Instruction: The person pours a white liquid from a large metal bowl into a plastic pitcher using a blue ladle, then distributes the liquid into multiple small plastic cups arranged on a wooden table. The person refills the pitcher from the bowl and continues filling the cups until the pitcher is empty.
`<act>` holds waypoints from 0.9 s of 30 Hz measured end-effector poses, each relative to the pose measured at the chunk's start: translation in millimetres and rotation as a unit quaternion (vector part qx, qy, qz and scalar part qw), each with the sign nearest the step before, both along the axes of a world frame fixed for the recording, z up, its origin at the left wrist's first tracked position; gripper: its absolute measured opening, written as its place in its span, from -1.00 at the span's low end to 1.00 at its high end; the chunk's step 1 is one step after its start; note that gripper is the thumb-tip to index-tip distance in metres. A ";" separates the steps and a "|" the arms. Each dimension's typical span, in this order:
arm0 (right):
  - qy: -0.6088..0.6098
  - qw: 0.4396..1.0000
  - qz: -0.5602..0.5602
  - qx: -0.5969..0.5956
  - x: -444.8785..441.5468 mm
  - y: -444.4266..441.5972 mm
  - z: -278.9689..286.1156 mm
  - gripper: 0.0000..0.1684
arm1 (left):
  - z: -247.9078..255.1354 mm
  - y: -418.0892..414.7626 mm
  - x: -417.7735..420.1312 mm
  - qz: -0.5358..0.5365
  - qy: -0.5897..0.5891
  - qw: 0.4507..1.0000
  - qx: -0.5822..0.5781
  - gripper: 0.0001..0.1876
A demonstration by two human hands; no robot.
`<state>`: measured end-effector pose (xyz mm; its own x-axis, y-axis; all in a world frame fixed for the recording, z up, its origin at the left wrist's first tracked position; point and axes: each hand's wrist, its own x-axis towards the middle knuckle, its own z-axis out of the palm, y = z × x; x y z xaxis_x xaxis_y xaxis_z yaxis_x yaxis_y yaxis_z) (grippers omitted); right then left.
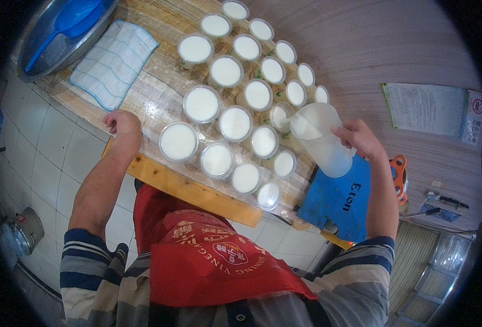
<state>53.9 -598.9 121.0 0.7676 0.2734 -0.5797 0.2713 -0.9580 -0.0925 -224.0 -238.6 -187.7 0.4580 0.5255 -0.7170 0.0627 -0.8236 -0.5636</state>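
My right hand (359, 139) grips a translucent plastic pitcher (326, 143) near its handle. The pitcher is tilted with its spout over a clear plastic cup (279, 117), and white liquid lies inside near the spout. That cup also holds white liquid; part of it is behind the pitcher. Rows of similar cups, such as this front one (178, 141), stand filled with white liquid on the table (155, 94). At the table's front edge, my left hand (124, 124) rests with loosely bent fingers, just below a folded white cloth (116, 63). Nothing shows in it.
A metal basin (67, 55) with a blue plastic ladle (75, 20) stands at the far left. On the right is a blue board (335, 200) bearing writing. Printed sheets (427, 108) hang on the wall behind. A wooden plank (191, 188) runs along the front edge.
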 end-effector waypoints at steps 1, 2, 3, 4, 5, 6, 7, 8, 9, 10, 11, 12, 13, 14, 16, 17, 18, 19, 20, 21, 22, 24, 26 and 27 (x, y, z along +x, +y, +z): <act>0.000 1.000 0.003 -0.001 -0.7 1.3 1.1 -0.53 | 1.3 0.1 0.2 0.000 0.004 1.000 -0.003 -0.77; -0.001 1.000 0.006 -0.002 -1.0 2.1 1.7 -0.53 | 0.7 -0.7 -0.5 -0.003 -0.004 1.000 0.011 -0.80; -0.001 1.000 0.006 -0.002 -1.1 2.2 1.9 -0.52 | -0.5 -2.5 -1.6 -0.006 -0.012 1.000 0.025 -0.82; -0.001 1.000 0.007 -0.002 -1.1 2.3 2.0 -0.52 | -1.7 -3.5 -2.3 -0.009 -0.019 0.999 0.038 -0.85; -0.001 1.000 0.008 -0.002 -1.2 2.4 2.1 -0.52 | -2.8 -3.4 -2.6 -0.012 -0.017 0.999 0.040 -0.85; 0.000 1.000 0.006 -0.001 -1.1 2.1 1.7 -0.52 | -2.9 -3.4 -2.5 -0.015 -0.015 0.999 0.042 -0.84; 0.001 1.000 0.004 0.001 -1.1 1.7 1.1 -0.52 | -3.0 -3.4 -2.3 -0.018 -0.013 0.999 0.044 -0.84; 0.002 1.000 0.002 0.003 -1.1 1.4 0.7 -0.52 | -3.0 -2.9 -1.8 -0.014 -0.012 0.999 0.034 -0.83; 0.001 1.000 0.002 0.004 -1.6 2.5 0.7 -0.52 | -1.9 -1.8 -1.3 -0.008 -0.011 1.000 0.024 -0.81; 0.000 1.000 0.001 0.004 -2.9 4.4 1.1 -0.52 | -1.0 -1.1 -1.1 -0.003 -0.010 1.000 0.014 -0.79; -0.002 1.000 0.001 0.005 -3.5 5.5 1.0 -0.52 | -0.6 -1.0 -1.4 -0.006 -0.008 1.000 0.014 -0.79; 0.000 1.000 0.002 0.007 -3.2 5.0 1.0 -0.52 | -0.9 -1.0 -1.4 -0.009 -0.007 1.000 0.013 -0.80; 0.001 1.000 0.003 0.009 -2.3 4.0 0.6 -0.52 | -0.9 -1.0 -1.5 -0.012 -0.006 1.000 0.013 -0.80; 0.003 1.000 0.005 0.010 -1.5 2.9 0.1 -0.52 | -3.0 -0.3 -1.7 -0.010 -0.008 1.000 0.014 -0.80; 0.004 1.000 0.004 0.009 -0.3 0.8 -1.2 -0.52 | -5.7 0.6 -2.0 -0.006 -0.013 1.000 0.017 -0.80; 0.004 1.000 0.003 0.008 -0.2 0.2 -1.4 -0.51 | -7.1 0.0 -2.4 -0.010 -0.013 1.000 0.020 -0.80; 0.000 1.000 0.002 0.006 -1.4 2.0 -1.1 -0.51 | -1.3 -1.9 -2.2 -0.013 -0.012 1.000 0.024 -0.80; -0.003 1.000 0.000 0.003 -3.9 5.2 0.1 -0.51 | 2.1 -3.0 -2.1 -0.016 -0.012 0.999 0.027 -0.80; -0.007 1.000 -0.001 0.001 -5.1 7.0 0.4 -0.51 | -1.1 -2.2 -2.6 -0.015 -0.011 0.999 0.028 -0.80; -0.006 1.000 0.002 0.001 -4.9 6.7 0.6 -0.51 | -3.6 -1.1 -2.9 -0.014 -0.011 0.999 0.028 -0.80; -0.006 1.000 0.004 0.001 -4.2 6.0 0.3 -0.51 | -6.2 -0.3 -3.3 -0.014 -0.012 0.999 0.028 -0.80; -0.005 1.000 0.008 -0.001 -2.5 4.3 -0.6 -0.51 | -7.7 -0.1 -3.2 -0.011 -0.011 1.000 0.026 -0.80; -0.004 1.000 0.010 -0.003 -1.0 2.8 -1.7 -0.51 | -5.4 -0.4 -2.3 -0.012 -0.006 1.000 0.021 -0.81; -0.004 1.000 0.009 -0.006 -0.8 3.0 -1.9 -0.50 | -4.4 -0.2 -2.2 -0.014 -0.002 1.000 0.018 -0.81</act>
